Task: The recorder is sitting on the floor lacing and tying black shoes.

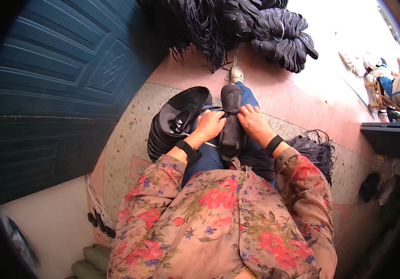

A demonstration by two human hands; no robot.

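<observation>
A dark grey shoe upper [232, 132] with a mesh surface lies lengthwise over my lap, its rounded toe end pointing away from me. Black lace crosses its middle. From the left, my left hand [210, 124] pinches a black shoelace [216, 109] beside the upper. Closed at the other side, my right hand [254, 122] has its fingertips against the upper's edge where the lace runs. What exactly lies between the right fingertips is partly hidden. Left of my legs sits a stack of black shoe uppers [163, 135], nested together.
Large heaps of black shoe uppers [281, 39] lie ahead on the pink floor. Another bundle with loose laces [312, 151] is at my right. A dark blue panelled door [60, 60] stands close on the left. Pale cords [98, 200] hang by the wall. A dark table [386, 135] is at right.
</observation>
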